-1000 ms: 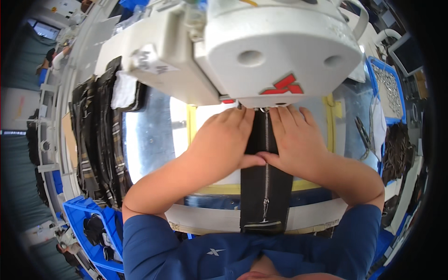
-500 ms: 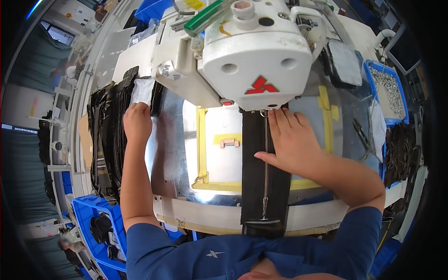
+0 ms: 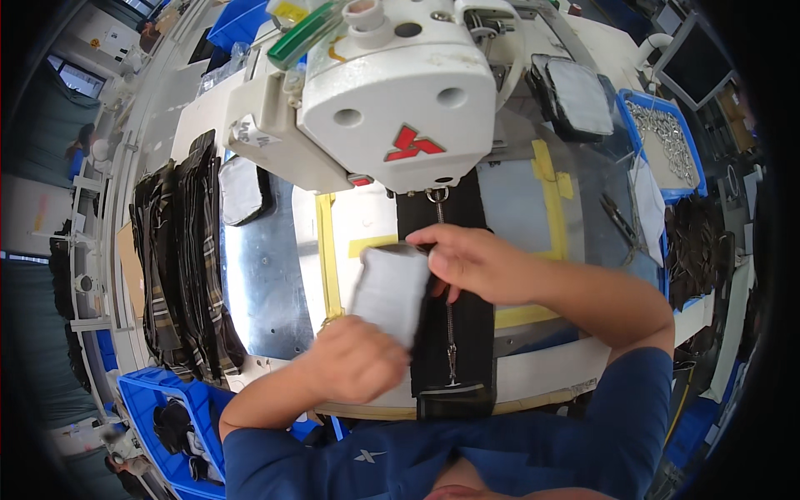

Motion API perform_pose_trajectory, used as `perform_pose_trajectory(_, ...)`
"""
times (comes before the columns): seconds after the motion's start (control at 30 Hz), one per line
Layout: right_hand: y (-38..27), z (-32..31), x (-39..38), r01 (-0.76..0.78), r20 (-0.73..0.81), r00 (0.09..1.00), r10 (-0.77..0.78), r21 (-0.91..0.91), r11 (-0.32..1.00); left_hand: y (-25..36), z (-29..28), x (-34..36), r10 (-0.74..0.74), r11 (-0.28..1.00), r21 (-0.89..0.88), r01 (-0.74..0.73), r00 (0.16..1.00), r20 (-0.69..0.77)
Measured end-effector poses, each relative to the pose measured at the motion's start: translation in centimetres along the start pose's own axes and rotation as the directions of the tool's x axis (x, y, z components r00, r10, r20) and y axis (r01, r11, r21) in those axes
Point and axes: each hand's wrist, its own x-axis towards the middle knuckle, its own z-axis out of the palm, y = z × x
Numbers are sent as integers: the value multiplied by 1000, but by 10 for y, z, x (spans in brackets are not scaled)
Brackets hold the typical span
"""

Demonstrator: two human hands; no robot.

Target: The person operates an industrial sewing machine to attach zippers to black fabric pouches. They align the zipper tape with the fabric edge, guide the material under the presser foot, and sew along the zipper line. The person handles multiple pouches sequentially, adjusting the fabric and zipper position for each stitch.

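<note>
Both hands grip a rectangular fabric piece with a pale grey face and black edging, tilted over the work plate. My left hand, motion-blurred, is closed on its lower end; my right hand pinches its upper right corner. Beneath runs a long black fabric panel with a silver zipper down the middle, reaching under the white sewing machine head. The plate around it carries yellow tape.
Long dark fabric strips and pale-faced pieces lie left, another stack back right. Right are black cutters, a blue tray of hardware and dark bundles. A blue bin stands lower left.
My left hand went out to the left-side pieces and came back with a pale-faced piece. My right hand left the zipper panel, moved down and took hold of that piece.
</note>
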Motion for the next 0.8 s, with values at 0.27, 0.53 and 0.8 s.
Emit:
perform_pose_trajectory(0.27, -20, -14, -9, -11, -245, 966, -84, -363, 932, -60, 25, 64, -355, 932, -96, 349, 933, -59)
perform_pose_trajectory(0.53, -28, -18, -12, 37, -285, 902, -325, -698, 715, -86, 46, 62, -436, 861, -315, 399, 898, -52)
perform_pose_trajectory(0.8, -10, -22, -1, 217, -145, 790, -596, -843, 492, -94, 54, 50, -359, 912, -267, 312, 921, -151)
